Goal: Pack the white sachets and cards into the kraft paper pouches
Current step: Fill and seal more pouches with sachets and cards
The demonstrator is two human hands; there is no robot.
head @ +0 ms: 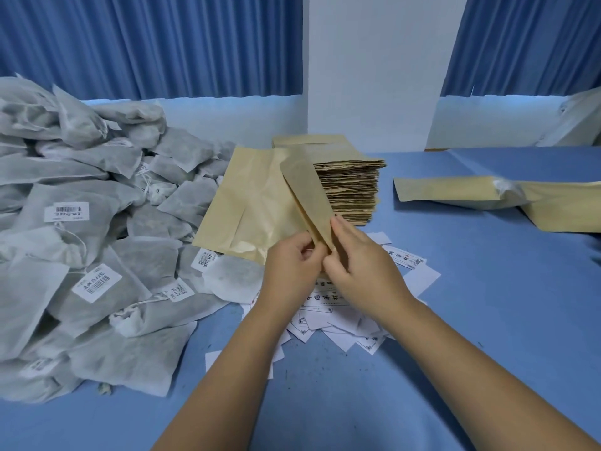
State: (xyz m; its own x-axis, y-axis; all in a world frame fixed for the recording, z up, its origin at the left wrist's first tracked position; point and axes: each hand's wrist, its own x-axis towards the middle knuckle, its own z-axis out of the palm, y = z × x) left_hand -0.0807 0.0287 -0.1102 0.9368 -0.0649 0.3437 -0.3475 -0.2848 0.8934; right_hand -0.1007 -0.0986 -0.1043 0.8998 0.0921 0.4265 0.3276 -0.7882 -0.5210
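Note:
Both hands hold one kraft paper pouch (305, 190) edge-on above the table, its far end tilted up and away. My left hand (292, 268) pinches its near left edge and my right hand (357, 265) pinches the near right edge. A stack of flat kraft pouches (353, 187) stands just behind, with a larger kraft sheet (250, 206) lying to its left. White printed cards (338, 320) lie scattered under my wrists. A big heap of white sachets (81, 239) with barcode labels fills the left side.
Filled kraft pouches (455, 192) lie at the right on the blue table cover (487, 320). A white pillar (374, 76) and blue curtains stand behind the table. One white object sits at the far right edge (579, 122).

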